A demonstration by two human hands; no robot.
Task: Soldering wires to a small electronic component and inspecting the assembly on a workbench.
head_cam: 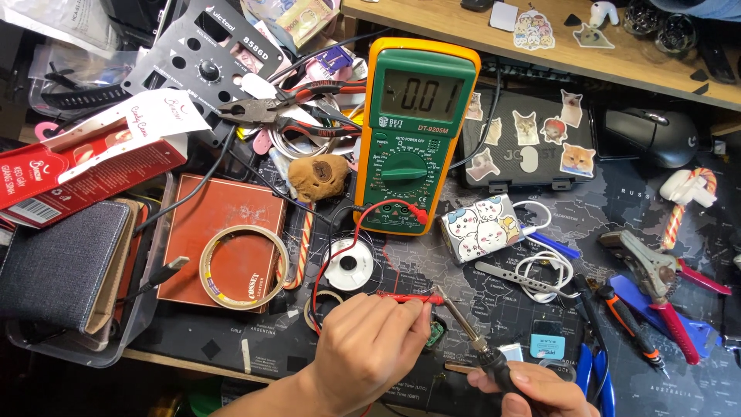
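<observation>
The left hand [369,340], low centre, pinches a red probe [409,296] with curled fingers. The right hand [532,390], lower right and cut off by the frame edge, grips a soldering iron [467,328]. Both tips meet over a small green board [436,333], mostly hidden behind the left hand. The multimeter [413,131] stands above.

Glossy plastic multimeter [414,131], bare metal soldering iron [471,332] shaft, seemingly matt rubbery desk mat [617,208].
</observation>
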